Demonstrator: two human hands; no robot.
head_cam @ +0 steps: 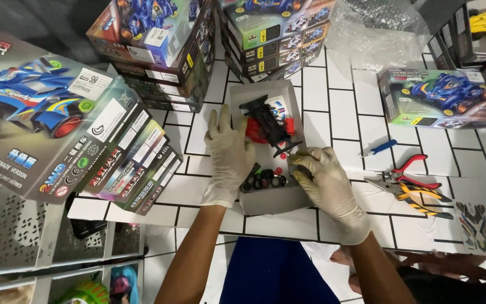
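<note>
Surface: white tiled table point(333, 121) with dark grout lines; its near edge runs just below both wrists.
Tray: open grey cardboard tray point(265, 205) at centre, long axis running away from the person, both hands on it.
Chassis: black and red toy car chassis point(268, 125) lies in the far half of the tray, tilted across it.
Wheels: small black wheels point(262, 181) clustered in the near half, between the two hands.
Left hand: gloved left hand point(229, 155) lies flat with fingers spread wide along the tray's left wall, fingertips beside the chassis; holds nothing.
Right hand: gloved right hand point(322, 180) at the tray's right wall, fingers curled narrow around something small; what it is cannot be told.
Left margin: stack of toy car boxes point(68, 129) overhangs the table's left edge, close beside the left hand.
Far margin: two more box stacks point(164, 50) crowd just behind the tray.
Right margin: bare tiles just right of the tray, then a blue screwdriver point(381, 147), red-handled pliers point(412, 169), yellow-handled cutters point(423, 197) and a sticker sheet point(475, 225), well apart from the right hand.
</note>
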